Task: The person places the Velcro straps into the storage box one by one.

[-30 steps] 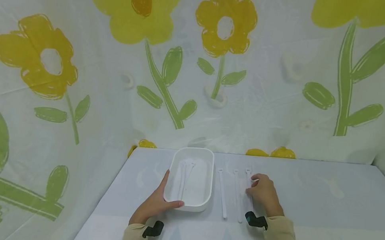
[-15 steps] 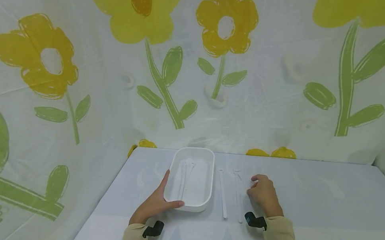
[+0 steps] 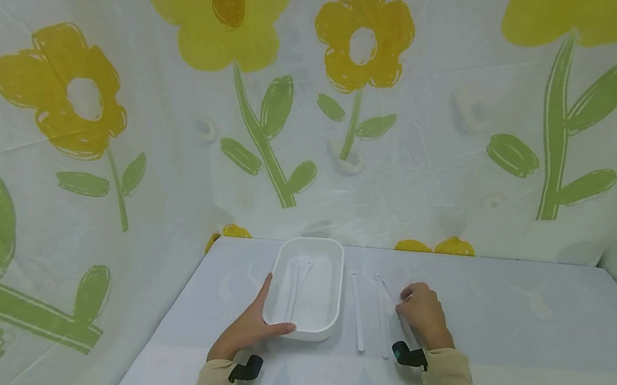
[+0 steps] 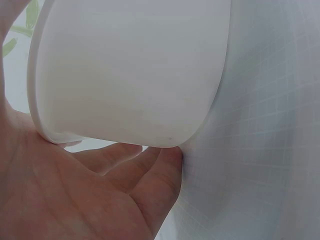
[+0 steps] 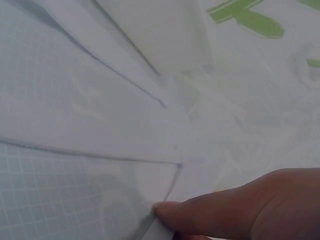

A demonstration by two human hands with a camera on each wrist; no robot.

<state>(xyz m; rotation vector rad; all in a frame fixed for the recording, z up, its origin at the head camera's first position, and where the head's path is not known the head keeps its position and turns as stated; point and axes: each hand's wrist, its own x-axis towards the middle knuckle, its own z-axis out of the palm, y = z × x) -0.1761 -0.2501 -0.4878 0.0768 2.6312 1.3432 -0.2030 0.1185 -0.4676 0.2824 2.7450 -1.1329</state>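
Note:
A white rectangular plastic container (image 3: 330, 311) stands on the table, with a few slim white sticks (image 3: 292, 290) lying inside. My left hand (image 3: 248, 326) holds its near left corner, thumb at the near rim and fingers along the left side; the left wrist view shows the palm and fingers against the container wall (image 4: 130, 75). To the right lie two long white sticks with small heads, the nearer stick (image 3: 357, 314) and another stick (image 3: 382, 320). My right hand (image 3: 423, 312) pinches a third white stick (image 5: 159, 231), which slants, its far end close by the neighbouring stick's head.
The pale table (image 3: 529, 322) stretches away to the right of the hands. A white curtain (image 3: 418, 193) printed with yellow flowers hangs behind its far edge and along the sides. Black wrist cameras (image 3: 410, 354) sit on both wrists.
The far end of the stick in my right hand has swung left toward the neighbouring stick. The right hand has barely shifted; my left hand and the container stay in place.

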